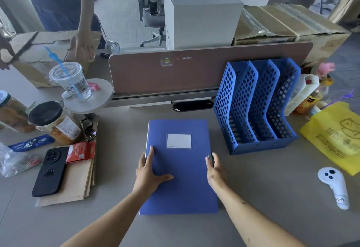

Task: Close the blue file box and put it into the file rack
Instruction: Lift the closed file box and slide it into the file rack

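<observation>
The blue file box [181, 170] lies flat and shut on the counter [272, 198], just left of the file rack [255, 106]. The left hand [149, 176] presses flat on its cover, grip released; the right hand [214, 170] clasps its right edge.

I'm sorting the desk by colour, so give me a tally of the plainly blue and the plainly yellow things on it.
Blue: 4: file box, file rack, flat pouch, straw
Yellow: 1: bag
Total: 5
</observation>
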Tool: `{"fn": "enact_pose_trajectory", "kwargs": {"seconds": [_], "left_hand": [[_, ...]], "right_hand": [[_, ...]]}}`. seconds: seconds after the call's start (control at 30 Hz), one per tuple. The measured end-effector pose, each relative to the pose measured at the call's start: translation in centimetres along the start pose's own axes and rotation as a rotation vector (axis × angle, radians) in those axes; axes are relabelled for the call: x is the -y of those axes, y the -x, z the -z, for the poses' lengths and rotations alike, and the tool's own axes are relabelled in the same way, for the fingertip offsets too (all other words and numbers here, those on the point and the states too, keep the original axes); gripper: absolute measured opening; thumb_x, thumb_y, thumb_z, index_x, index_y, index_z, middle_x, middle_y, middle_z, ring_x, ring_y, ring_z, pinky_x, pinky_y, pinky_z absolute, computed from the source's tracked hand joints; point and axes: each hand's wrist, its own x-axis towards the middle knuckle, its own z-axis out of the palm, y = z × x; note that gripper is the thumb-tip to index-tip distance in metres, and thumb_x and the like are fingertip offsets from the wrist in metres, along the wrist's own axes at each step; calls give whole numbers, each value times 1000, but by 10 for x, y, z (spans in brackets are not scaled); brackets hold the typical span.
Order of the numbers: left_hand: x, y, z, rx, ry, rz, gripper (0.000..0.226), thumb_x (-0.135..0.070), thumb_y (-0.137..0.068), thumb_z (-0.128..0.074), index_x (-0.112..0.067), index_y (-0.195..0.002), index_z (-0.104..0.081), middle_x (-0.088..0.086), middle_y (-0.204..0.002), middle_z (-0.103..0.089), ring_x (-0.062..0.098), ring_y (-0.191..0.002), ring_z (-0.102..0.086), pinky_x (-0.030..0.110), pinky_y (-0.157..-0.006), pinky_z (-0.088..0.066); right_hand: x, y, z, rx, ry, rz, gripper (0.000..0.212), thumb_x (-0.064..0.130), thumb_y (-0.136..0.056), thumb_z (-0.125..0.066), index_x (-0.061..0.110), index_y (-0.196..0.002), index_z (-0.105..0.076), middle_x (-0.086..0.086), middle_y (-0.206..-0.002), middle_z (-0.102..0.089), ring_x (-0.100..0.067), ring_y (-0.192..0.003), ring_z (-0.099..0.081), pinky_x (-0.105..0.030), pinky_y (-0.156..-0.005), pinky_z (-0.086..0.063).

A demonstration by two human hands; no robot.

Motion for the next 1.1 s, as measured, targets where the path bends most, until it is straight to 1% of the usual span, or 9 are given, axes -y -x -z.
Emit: {"fn": "enact_pose_trajectory", "kwargs": {"seconds": [0.23, 0.3, 0.47, 0.6, 0.7, 0.83, 0.97, 1.03, 1.1], "left_hand": [[-48, -8, 23, 7, 52, -222, 122, -27, -64, -91, -42, -153, -9, -2, -159, -16, 20, -145, -23, 35, -110, -32], [-66, -9, 23, 16, 71, -260, 123, -27, -63, -91, -40, -154, -9, -2, -158, -20, 19, -143, -25, 34, -108, -32], [-109, -6, 6, 60, 154, -328, 127, -27, -59, -94, -40, -154, -10, -1, -151, -29, 19, -133, -35, 35, -102, -39], [-144, -2, -18, 131, 181, -408, 130, -23, -57, -95, -39, -154, -9, -2, -150, -30, 14, -125, -36, 32, -98, -37], [-170, -1, -34, 229, 151, -450, 135, -29, -54, -96, -45, -152, -6, -5, -154, -28, 21, -134, -35, 38, -104, -39], [-203, -2, -57, 375, 156, -507, 140, -57, -44, -93, -60, -145, 5, -21, -160, -19, 19, -141, -37, 47, -110, -42], [-256, 8, -72, 386, 228, -516, 126, -60, -61, -84, -49, -151, 3, -17, -162, -16, 13, -146, -29, 34, -111, -35], [-282, 13, -73, 381, 235, -495, 114, -55, -73, -78, -41, -154, 1, -11, -160, -22, 17, -118, -58, 28, -89, -42], [-305, 17, -71, 411, 270, -483, 111, -53, -75, -76, -42, -153, 3, -5, -156, -27, 10, -73, -56, 33, -74, -47]], "right_hand": [[58, 33, 61, 54, -74, 273, 18, 43, -96, -43, 33, -112, -42, -11, -100, -62, -40, -97, -58, -38, -75, -40], [76, 39, 87, 57, -50, 327, 14, 42, -94, -50, 46, -105, -43, 2, -101, -66, -22, -94, -61, -36, -81, -44], [127, 72, 157, 102, 8, 366, 57, 33, -90, -63, 52, -129, -26, 28, -109, -56, 15, -97, -55, -17, -78, -42], [144, 93, 203, 8, 153, 335, 86, 38, -83, -70, 32, -149, -16, 10, -124, -51, -9, -108, -49, -25, -82, -39], [142, 105, 231, -56, 195, 313, 74, 42, -76, -74, 24, -139, -39, 9, -134, -52, -10, -114, -50, -31, -92, -45], [136, 121, 250, -204, 189, 348, 60, 36, -70, -80, 25, -119, -48, 17, -108, -59, -14, -107, -59, -35, -90, -49], [137, 130, 254, -448, 374, 380, 58, 51, -60, -71, 33, -108, -45, 14, -107, -64, -21, -96, -63, -43, -83, -51], [139, 128, 255, -518, 419, 381, 57, 51, -61, -69, 33, -109, -44, 14, -109, -65, -23, -95, -63, -41, -80, -51], [141, 126, 254, -564, 429, 400, 57, 47, -64, -71, 30, -111, -44, 12, -113, -63, -23, -97, -63, -37, -77, -49]]}}
